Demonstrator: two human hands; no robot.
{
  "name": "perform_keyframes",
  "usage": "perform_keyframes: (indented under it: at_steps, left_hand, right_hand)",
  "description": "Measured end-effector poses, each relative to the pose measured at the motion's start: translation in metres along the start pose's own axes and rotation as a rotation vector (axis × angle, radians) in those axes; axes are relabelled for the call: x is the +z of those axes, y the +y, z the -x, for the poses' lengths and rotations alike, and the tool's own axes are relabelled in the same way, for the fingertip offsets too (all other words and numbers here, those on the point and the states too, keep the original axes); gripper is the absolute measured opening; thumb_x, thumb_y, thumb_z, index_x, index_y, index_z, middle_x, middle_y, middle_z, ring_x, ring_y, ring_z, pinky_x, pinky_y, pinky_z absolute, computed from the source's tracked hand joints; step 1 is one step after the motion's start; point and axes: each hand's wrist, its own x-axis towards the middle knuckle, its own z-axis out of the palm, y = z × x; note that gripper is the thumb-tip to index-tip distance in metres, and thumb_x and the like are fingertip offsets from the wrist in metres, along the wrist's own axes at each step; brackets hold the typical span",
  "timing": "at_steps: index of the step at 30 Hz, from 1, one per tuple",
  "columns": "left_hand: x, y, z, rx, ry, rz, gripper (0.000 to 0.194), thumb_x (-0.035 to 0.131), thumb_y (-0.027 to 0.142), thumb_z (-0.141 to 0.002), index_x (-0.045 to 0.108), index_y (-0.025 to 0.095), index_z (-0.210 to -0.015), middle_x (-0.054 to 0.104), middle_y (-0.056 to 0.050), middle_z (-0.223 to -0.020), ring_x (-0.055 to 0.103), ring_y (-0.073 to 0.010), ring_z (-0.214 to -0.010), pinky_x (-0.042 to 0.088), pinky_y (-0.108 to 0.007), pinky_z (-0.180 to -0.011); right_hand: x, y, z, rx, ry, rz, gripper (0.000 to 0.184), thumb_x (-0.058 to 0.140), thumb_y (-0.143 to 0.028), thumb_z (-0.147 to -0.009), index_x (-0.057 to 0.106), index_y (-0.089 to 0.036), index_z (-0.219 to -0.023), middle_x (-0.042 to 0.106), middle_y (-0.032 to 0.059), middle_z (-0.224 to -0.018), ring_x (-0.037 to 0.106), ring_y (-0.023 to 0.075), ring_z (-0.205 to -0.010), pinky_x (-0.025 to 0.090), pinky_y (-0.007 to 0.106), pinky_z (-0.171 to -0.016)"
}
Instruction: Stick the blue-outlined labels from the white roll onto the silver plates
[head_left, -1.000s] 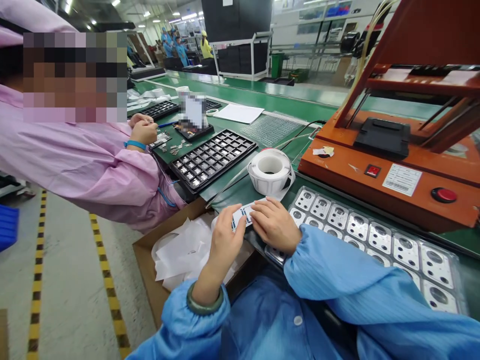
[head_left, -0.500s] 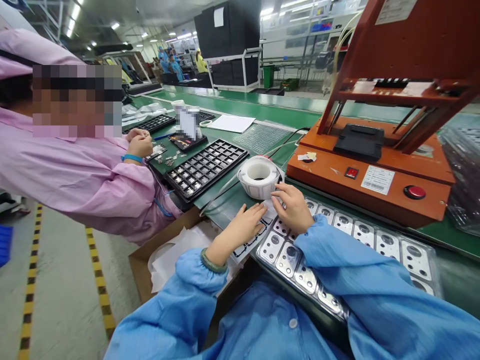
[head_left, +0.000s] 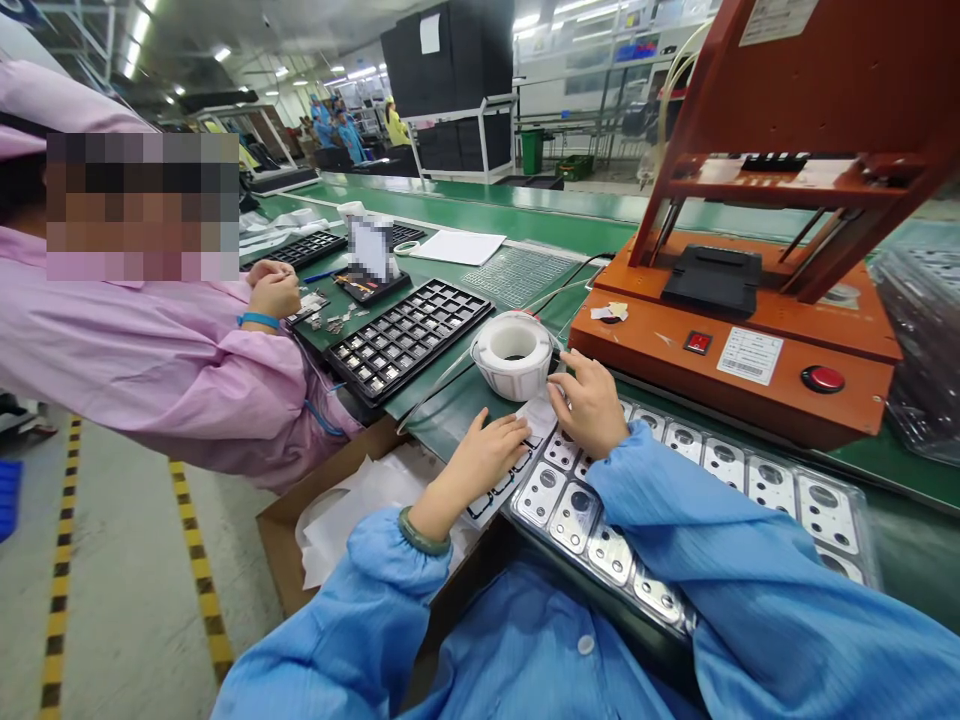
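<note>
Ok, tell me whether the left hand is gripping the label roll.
No: the left hand lies over the black-outlined strip, below the label roll.

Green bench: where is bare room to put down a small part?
Widest: the far green strip, between the white sheet and black box. Narrower, crossed by cables: between black tray and white roll. Crowded: around left hand, right hand, label strip and clear tray.

The one camera I find here is head-worn. It is placed higher than the roll (head_left: 510, 383) and on its near side, looking forward and down; the blue sleeves (head_left: 307, 615) come closest, before the roll, while beyond it the view reaches even past the bin (head_left: 532, 152).
</note>
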Motion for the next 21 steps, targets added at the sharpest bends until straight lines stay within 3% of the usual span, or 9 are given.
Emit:
perform_keyframes:
  at_steps: [6,9,12,16,19,21]
  left_hand:
    - [-0.014,0.005,0.011,0.011,-0.025,0.045,0.029,0.054,0.032,-0.088,0.063,0.027,-0.116,0.064,-0.009,-0.124,0.056,-0.0233,-0.12,0.02,-0.053,-0.113]
    - [-0.018,0.013,0.016,-0.004,-0.024,0.059,0.044,0.059,0.043,-0.083,0.058,0.025,-0.124,0.059,-0.012,-0.131,0.052,-0.0274,-0.124,0.019,-0.055,-0.113]
    - [-0.016,0.019,0.02,-0.042,-0.051,0.061,0.061,0.063,0.049,-0.079,0.051,0.023,-0.132,0.052,-0.015,-0.138,0.045,-0.0298,-0.13,0.016,-0.056,-0.113]
    - [-0.013,0.02,0.024,-0.068,-0.016,0.124,0.055,0.063,0.042,-0.08,0.052,0.024,-0.13,0.054,-0.013,-0.137,0.046,-0.0294,-0.13,0.019,-0.057,-0.112]
    - [-0.016,0.017,0.024,-0.059,0.01,0.183,0.044,0.059,0.033,-0.083,0.055,0.026,-0.126,0.057,-0.011,-0.133,0.049,-0.0282,-0.128,0.022,-0.058,-0.112]
    - [-0.02,0.015,0.021,-0.066,-0.035,0.181,0.042,0.053,0.026,-0.085,0.054,0.025,-0.127,0.056,-0.011,-0.134,0.047,-0.0274,-0.129,0.022,-0.059,-0.111]
  right_hand:
    - [0.001,0.011,-0.033,0.06,-0.111,0.008,0.035,0.049,-0.02,-0.085,0.058,-0.012,-0.118,0.054,0.0193,-0.132,0.05,0.0314,-0.121,0.035,0.049,-0.103]
    - [0.006,0.02,-0.055,0.118,-0.179,-0.016,0.047,0.047,-0.015,-0.081,0.049,-0.009,-0.128,0.053,0.0187,-0.132,0.05,0.0279,-0.122,0.041,0.042,-0.1]
    - [0.01,0.028,-0.072,0.229,-0.26,-0.026,0.052,0.046,-0.013,-0.079,0.046,-0.011,-0.131,0.063,0.0157,-0.121,0.06,0.0264,-0.109,0.048,0.039,-0.091]
    - [0.01,0.03,-0.085,0.344,-0.361,-0.015,0.052,0.048,-0.013,-0.079,0.048,-0.015,-0.13,0.071,0.0089,-0.1,0.066,0.0249,-0.097,0.05,0.036,-0.085]
    - [0.01,0.026,-0.094,0.38,-0.416,0.006,0.05,0.051,-0.014,-0.083,0.046,-0.017,-0.133,0.07,0.0098,-0.103,0.064,0.0258,-0.1,0.049,0.037,-0.086]
    - [0.011,0.025,-0.103,0.39,-0.453,0.021,0.044,0.054,-0.02,-0.088,0.047,-0.018,-0.132,0.066,0.0104,-0.11,0.063,0.0252,-0.101,0.049,0.04,-0.087]
